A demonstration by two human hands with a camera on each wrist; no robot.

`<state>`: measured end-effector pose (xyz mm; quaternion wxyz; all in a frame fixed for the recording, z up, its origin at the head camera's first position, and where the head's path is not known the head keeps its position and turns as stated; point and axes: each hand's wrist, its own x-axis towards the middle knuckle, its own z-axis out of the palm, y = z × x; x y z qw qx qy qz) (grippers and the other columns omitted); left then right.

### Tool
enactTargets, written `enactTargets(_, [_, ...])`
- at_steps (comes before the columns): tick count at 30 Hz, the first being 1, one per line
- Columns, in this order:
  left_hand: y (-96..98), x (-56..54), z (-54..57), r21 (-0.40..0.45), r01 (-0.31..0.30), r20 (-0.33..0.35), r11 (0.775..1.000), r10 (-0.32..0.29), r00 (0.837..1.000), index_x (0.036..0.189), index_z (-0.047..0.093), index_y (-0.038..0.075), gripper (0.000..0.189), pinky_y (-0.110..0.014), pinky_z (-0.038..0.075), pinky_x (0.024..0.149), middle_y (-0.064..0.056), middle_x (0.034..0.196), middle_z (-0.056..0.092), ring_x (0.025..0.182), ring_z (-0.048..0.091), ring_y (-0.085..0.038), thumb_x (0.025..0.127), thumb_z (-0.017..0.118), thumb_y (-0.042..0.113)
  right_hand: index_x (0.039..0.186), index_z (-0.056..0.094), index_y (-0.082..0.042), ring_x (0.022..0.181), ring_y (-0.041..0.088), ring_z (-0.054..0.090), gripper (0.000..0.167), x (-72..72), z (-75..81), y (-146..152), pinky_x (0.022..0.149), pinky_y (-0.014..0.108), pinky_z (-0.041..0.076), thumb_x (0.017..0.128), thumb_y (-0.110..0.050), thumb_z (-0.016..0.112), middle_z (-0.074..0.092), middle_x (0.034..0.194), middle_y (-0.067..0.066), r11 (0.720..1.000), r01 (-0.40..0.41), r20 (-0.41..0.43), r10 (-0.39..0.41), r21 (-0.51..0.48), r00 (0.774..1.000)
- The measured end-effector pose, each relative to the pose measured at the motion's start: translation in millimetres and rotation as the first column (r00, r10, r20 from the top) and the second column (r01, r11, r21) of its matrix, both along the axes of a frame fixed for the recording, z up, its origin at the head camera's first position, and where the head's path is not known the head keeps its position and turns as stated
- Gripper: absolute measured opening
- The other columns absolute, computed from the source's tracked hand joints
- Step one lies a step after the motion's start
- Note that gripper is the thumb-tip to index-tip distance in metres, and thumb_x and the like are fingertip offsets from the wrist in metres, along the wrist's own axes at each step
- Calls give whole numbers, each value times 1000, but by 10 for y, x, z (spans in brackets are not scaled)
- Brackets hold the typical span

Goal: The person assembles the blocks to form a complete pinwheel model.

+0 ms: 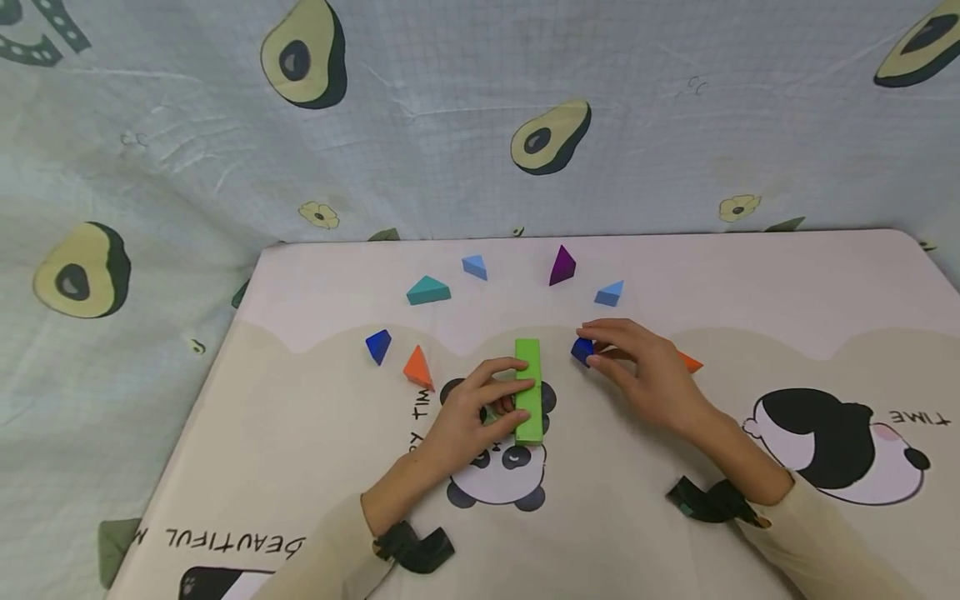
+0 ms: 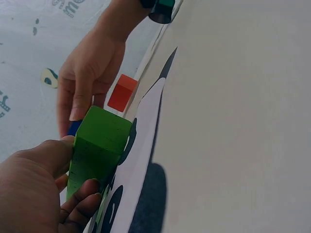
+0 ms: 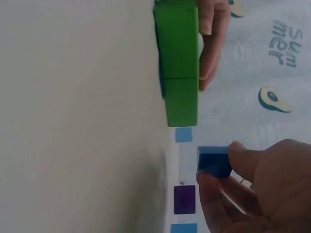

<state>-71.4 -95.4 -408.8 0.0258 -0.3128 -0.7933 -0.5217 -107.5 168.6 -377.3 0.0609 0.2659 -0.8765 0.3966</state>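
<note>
Two bright green blocks [image 1: 529,417] stand end to end in a row over the printed panda, a seam between them. My left hand [image 1: 480,404] holds the row from its left side, thumb near the close end and fingertips farther along. Up close, the left wrist view shows the green block [image 2: 99,133] between the left thumb and fingers. To the right of the row, my right hand [image 1: 652,375] pinches a dark blue block [image 1: 582,351] between thumb and fingers. The right wrist view has this blue block [image 3: 214,161] a short way from the green blocks [image 3: 181,99].
Behind the hands lie a teal block [image 1: 428,291], light blue blocks [image 1: 475,267] [image 1: 609,293] and a purple block [image 1: 562,267]. At the left are a blue block [image 1: 378,346] and an orange block [image 1: 418,367]. Another orange block [image 1: 689,362] is partly hidden behind the right hand.
</note>
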Motion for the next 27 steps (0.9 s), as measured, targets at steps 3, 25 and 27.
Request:
enactTargets(3, [0, -1, 8, -4, 0, 6, 1000, 0, 1000, 119, 66, 2, 34, -25, 48, 71, -6, 136, 47, 84, 56, -15, 86, 71, 8, 125, 63, -9, 101, 19, 64, 40, -70, 41, -51, 82, 32, 52, 86, -2, 69, 58, 126, 5, 998, -54, -19, 54, -17, 998])
enactTargets(25, [-6, -5, 12, -14, 1, 1, 1000, -1, 1000, 119, 66, 2, 34, -24, 48, 71, -5, 136, 47, 83, 56, -14, 86, 71, 9, 129, 61, -12, 117, 17, 53, 36, -586, 98, -379, 91, 35, 47, 93, -8, 62, 56, 131, 1, 956, -286, 90, 291, -62, 953])
enactTargets(27, [-6, -5, 14, -14, 0, -3, 1000, 0, 1000, 119, 66, 2, 34, -24, 48, 71, -5, 136, 47, 83, 57, -14, 86, 71, 9, 129, 61, -12, 118, 17, 52, 36, -616, 89, -392, 92, 35, 47, 93, -8, 61, 56, 132, 1, 951, -302, 105, 307, -64, 946])
